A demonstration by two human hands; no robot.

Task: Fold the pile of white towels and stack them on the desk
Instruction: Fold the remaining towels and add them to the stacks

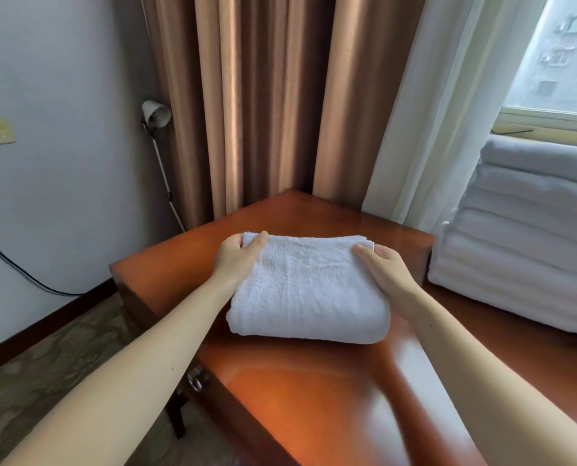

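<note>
holding a folded white towel (309, 287) at its far corners, the left hand (236, 255) and right hand (386, 267) each pinch an edge, thumbs on top. it lies on the wooden desk (280, 391), with a stack of folded towels (522, 237) near on the right.

Hands: two, left hand (236, 255) and right hand (386, 267)
Folded towel (309, 290): one, centre of frame
Towel stack (529, 230): one, right edge; layers too blurred to count
Table (314, 398): one
Lamp (156, 114): one, upper left
</note>
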